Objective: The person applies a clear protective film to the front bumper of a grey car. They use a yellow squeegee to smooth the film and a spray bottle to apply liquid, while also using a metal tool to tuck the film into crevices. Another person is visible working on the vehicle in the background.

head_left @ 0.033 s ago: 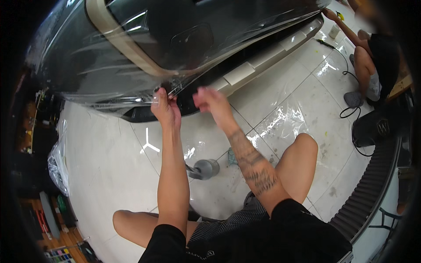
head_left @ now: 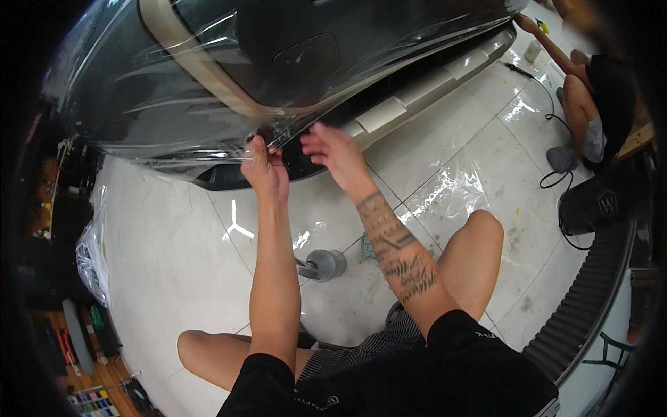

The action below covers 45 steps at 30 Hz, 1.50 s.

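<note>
Head view: left grip (head_left: 266, 169) seemingly pinches clear, wrinkled film (head_left: 184, 154); right grip (head_left: 338, 157) spread apart

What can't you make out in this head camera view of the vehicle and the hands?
All in the head view:
- Left hand: its grip on the clear film is partly hidden by the hand itself and glare.
- Right hand: fingers slightly blurred; contact with anything behind is unclear.
- Vehicle: top cut off by the upper edge.
- Co-worker's hand: too small to show its grip.
</note>
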{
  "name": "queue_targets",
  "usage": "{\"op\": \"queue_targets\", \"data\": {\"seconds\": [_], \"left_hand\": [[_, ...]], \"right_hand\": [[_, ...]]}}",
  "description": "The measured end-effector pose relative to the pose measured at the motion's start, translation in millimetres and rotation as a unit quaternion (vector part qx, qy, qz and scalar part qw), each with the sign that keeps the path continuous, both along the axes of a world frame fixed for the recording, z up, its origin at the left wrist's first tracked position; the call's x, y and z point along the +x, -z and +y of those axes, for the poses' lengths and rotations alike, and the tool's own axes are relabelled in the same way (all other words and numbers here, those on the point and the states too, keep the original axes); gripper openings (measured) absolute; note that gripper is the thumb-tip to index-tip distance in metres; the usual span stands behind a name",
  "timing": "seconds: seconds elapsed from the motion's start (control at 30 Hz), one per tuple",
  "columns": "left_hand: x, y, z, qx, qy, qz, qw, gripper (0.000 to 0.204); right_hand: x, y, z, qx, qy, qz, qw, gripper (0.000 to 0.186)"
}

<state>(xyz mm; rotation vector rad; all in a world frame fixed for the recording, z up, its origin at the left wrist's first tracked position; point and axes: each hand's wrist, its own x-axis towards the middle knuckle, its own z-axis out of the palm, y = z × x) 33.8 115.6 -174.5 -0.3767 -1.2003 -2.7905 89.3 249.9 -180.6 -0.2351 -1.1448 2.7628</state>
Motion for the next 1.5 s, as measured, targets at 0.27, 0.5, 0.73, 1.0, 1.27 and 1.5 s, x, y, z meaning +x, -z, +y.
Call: {"op": "queue_targets", "data": {"seconds": [0.27, 0.5, 0.73, 1.0, 1.27, 1.5], "left_hand": [[15.1, -16.8, -3.8, 0.084, 0.005, -0.066, 0.994, 0.016], [3.3, -26.3, -35.0, 0.095, 0.05, -0.128, 0.986, 0.017], [-6.6, 13.8, -55.7, -0.034, 0.101, -0.004, 0.994, 0.029], [-33.9, 17.2, -50.2, -0.138, 0.067, -0.017, 0.988, 0.018], [-40.1, 29.3, -56.3, -0.222, 0.002, 0.01, 0.975, 0.017], [-47.7, 45.2, -63.4, -0.374, -0.11, 0.08, 0.917, 0.025]], "right_hand": [[-19.5, -14.8, -31.7, -0.147, 0.044, 0.085, 0.985, 0.01], [-12.0, -17.2, -45.2, -0.119, 0.071, 0.074, 0.988, 0.009], [-14.2, 19.8, -55.9, -0.119, 0.057, 0.048, 0.99, 0.01], [-47.8, 22.9, -44.5, -0.093, 0.081, 0.045, 0.991, 0.01], [-49.9, 22.7, -44.7, -0.041, 0.1, 0.003, 0.994, 0.007], [-48.9, 22.9, -35.8, 0.064, 0.097, -0.046, 0.992, 0.009]]}}
